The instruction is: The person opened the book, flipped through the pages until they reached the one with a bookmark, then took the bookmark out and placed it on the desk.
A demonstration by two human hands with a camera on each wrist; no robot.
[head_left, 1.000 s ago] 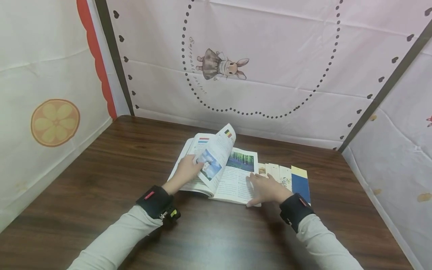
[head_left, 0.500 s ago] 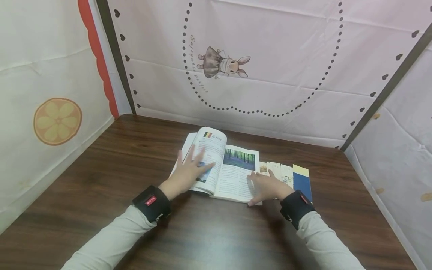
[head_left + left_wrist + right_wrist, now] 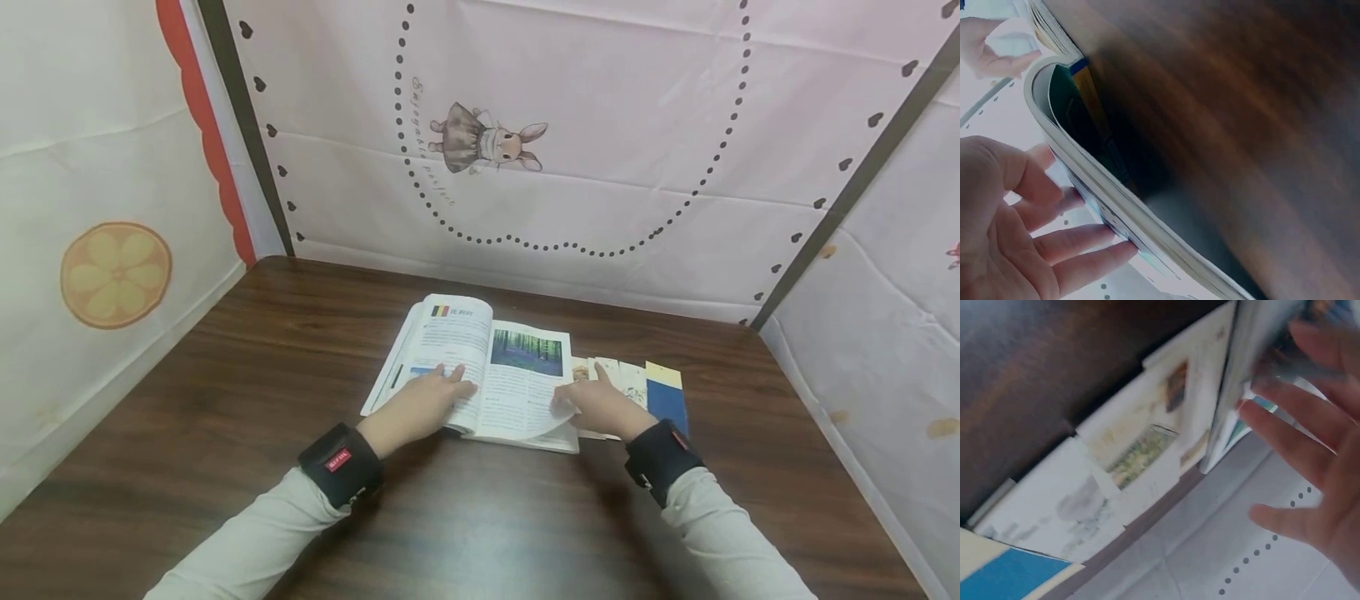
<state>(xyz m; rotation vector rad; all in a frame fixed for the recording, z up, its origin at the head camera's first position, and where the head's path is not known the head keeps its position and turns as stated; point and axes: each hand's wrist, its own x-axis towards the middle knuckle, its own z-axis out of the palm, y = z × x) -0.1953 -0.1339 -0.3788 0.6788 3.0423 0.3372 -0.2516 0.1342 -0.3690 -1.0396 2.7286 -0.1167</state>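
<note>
An open illustrated book (image 3: pixel 517 379) lies on the dark wooden table (image 3: pixel 225 417). My left hand (image 3: pixel 423 404) rests flat on its left page, fingers straight; the left wrist view shows that hand (image 3: pixel 1016 237) against the curved stack of pages (image 3: pixel 1116 206). My right hand (image 3: pixel 596 406) touches the outer edge of the right page, whose lower corner (image 3: pixel 551 429) curls up off the book. In the right wrist view the fingers (image 3: pixel 1285 437) lie fairly straight at the page edges, blurred.
Several slim cards (image 3: pixel 626 383) lie fanned just right of the book, the outermost blue and yellow (image 3: pixel 666 392); they also show in the right wrist view (image 3: pixel 1135 456). Printed fabric walls (image 3: pixel 600 125) close the table at the back, left and right.
The lifted leaf has been laid over and pressed flat by my left hand. My right hand has shifted on the right page, and its lower corner now curls up.
</note>
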